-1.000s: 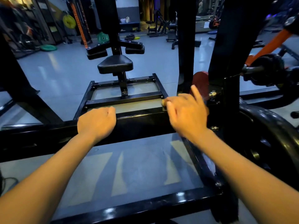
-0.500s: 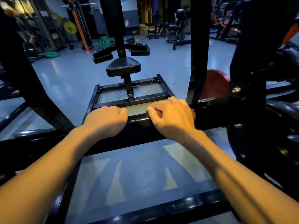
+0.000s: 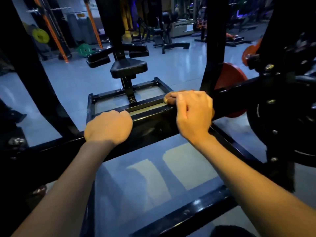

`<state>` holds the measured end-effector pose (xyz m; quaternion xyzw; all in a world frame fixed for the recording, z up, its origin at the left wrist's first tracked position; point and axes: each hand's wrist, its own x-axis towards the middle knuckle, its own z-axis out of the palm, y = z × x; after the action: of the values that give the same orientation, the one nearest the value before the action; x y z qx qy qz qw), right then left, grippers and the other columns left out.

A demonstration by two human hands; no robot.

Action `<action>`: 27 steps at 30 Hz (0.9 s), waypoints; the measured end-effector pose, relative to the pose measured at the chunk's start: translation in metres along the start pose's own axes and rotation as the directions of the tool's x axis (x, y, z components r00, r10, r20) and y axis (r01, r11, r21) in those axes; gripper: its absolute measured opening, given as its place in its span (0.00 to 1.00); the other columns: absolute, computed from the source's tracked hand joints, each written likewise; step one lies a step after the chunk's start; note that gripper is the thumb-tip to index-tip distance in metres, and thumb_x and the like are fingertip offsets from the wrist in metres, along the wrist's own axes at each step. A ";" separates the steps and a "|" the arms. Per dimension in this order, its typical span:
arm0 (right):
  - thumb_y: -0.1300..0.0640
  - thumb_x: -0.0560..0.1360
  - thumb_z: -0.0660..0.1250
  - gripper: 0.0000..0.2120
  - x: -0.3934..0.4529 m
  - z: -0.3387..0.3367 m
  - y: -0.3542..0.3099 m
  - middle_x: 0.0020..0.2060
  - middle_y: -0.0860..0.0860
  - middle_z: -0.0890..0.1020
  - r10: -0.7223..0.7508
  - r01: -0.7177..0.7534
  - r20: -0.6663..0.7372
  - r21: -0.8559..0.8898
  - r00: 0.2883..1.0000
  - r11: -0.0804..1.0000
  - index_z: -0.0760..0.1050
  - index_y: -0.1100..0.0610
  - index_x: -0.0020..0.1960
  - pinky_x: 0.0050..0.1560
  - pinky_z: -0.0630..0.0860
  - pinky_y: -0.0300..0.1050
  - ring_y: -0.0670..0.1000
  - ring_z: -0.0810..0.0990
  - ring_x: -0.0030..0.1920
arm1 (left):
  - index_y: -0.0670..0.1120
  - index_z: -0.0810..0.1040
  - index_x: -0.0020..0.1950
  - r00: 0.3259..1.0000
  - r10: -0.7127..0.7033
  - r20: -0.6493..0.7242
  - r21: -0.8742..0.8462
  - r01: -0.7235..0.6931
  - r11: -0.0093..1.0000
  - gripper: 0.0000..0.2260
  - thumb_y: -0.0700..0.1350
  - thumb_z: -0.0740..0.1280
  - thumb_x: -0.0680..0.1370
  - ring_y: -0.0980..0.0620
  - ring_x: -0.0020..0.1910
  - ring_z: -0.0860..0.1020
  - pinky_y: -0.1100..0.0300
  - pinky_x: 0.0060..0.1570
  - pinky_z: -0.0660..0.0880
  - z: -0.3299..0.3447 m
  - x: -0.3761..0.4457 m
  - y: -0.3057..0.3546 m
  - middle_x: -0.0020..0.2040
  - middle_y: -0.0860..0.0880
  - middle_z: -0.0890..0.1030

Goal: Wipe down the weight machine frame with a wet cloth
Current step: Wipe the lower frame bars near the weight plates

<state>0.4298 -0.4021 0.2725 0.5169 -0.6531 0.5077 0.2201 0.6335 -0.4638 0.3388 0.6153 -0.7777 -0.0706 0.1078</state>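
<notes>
We look down through a black weight machine frame (image 3: pixel 153 124) whose thick crossbar runs from the lower left up to the right across the middle of the view, with a second black rail (image 3: pixel 184 214) crossing nearer to us and dark uprights rising on both sides. Beyond the crossbar sits a rectangular base frame (image 3: pixel 118 98) carrying a black padded seat (image 3: pixel 129 67) on a short post, with two black pads just behind it. The glossy grey floor (image 3: pixel 179 65) spreads out under everything. At the right edge hangs a large black weight plate (image 3: pixel 273 120), and a red plate (image 3: pixel 229 77) stands just behind the crossbar. Far off at the left we see an orange rack post (image 3: pixel 51 29), a yellow plate (image 3: pixel 40 35) and a green plate (image 3: pixel 85 49).

Our left hand (image 3: pixel 109 128) rests on top of the crossbar, fingers curled over its far edge. Our right hand (image 3: pixel 193 110) lies on the bar further right, fingers (image 3: pixel 172 97) close together and curled over something small and dark; we cannot tell whether that is the cloth, since the hand hides nearly all of it.
</notes>
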 end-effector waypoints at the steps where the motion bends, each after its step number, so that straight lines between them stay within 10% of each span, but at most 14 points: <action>1: 0.51 0.84 0.53 0.20 -0.006 0.004 -0.014 0.50 0.38 0.85 -0.004 0.004 0.030 -0.009 1.000 1.000 0.84 0.43 0.49 0.61 0.70 0.53 0.46 0.80 0.54 | 0.44 0.71 0.43 1.000 0.018 0.016 0.005 -0.018 1.000 0.16 0.47 0.49 0.84 0.41 0.48 0.71 0.50 0.52 0.67 0.000 0.001 -0.003 0.48 0.43 0.72; 15: 0.56 0.83 0.53 0.22 0.004 0.004 0.009 0.47 0.39 0.86 0.061 -0.064 -0.079 -0.037 0.995 0.997 0.85 0.45 0.46 0.59 0.74 0.57 0.47 0.81 0.49 | 0.44 0.73 0.41 1.000 0.000 -0.016 0.081 0.002 0.997 0.17 0.45 0.49 0.82 0.43 0.41 0.73 0.50 0.47 0.69 0.002 0.000 0.000 0.38 0.44 0.71; 22: 0.48 0.85 0.57 0.15 -0.012 -0.003 -0.005 0.59 0.41 0.81 -0.105 0.105 0.161 0.008 0.981 0.994 0.79 0.47 0.65 0.69 0.68 0.60 0.49 0.78 0.60 | 0.45 0.73 0.41 0.996 0.093 -0.014 0.041 -0.093 0.995 0.13 0.38 0.52 0.79 0.45 0.36 0.70 0.50 0.44 0.67 0.002 -0.002 -0.005 0.39 0.45 0.73; 27: 0.46 0.84 0.60 0.27 -0.016 -0.016 0.011 0.76 0.49 0.70 -0.126 0.140 0.293 -0.026 0.948 0.990 0.64 0.53 0.80 0.81 0.54 0.58 0.53 0.63 0.79 | 0.47 0.71 0.40 0.985 0.166 -0.048 0.039 -0.164 0.986 0.12 0.35 0.52 0.78 0.41 0.42 0.74 0.50 0.43 0.69 0.002 -0.003 -0.008 0.41 0.46 0.73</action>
<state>0.4219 -0.3811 0.2604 0.6236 -0.6535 0.3950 0.1673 0.6409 -0.4628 0.3347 0.5521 -0.8241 -0.0322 0.1224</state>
